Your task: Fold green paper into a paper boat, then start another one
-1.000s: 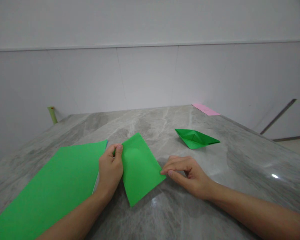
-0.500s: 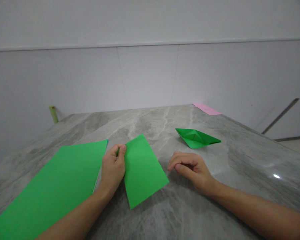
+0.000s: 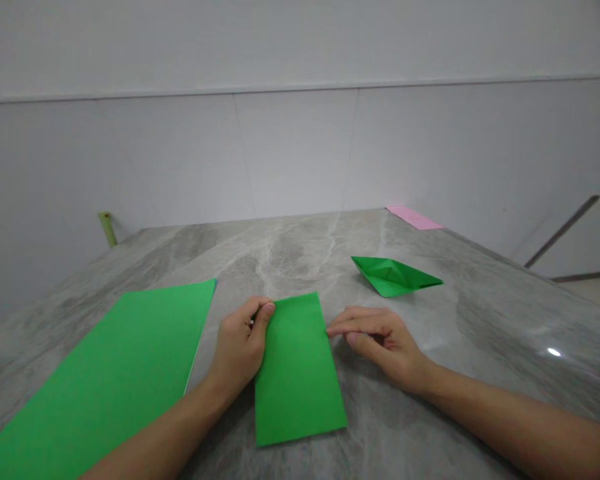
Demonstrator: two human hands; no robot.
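Observation:
A green rectangle of paper [image 3: 300, 373] stands lengthwise before me, just over the tabletop. My left hand [image 3: 243, 340] pinches its upper left edge between thumb and fingers; the fingertips behind the paper are hidden. At its right edge is my right hand [image 3: 375, 340], fingers stretched out and thumb apart, holding nothing. The index fingertip touches or nearly touches the paper; I cannot tell which. Beyond the right hand lies a folded green paper boat [image 3: 393, 277] with pointed ends.
A stack of large green paper sheets [image 3: 125, 360] lies on the left under my forearm. Pink paper [image 3: 414, 217] rests at the far right corner of the grey marbled table [image 3: 300, 247]. Behind is a white wall [image 3: 295, 153], with a light-green pipe-like piece [image 3: 107, 229] at left.
The green paper has turned more upright and come nearer me, with my left hand shifting right along with it. My right hand's fingers have straightened towards the paper's edge.

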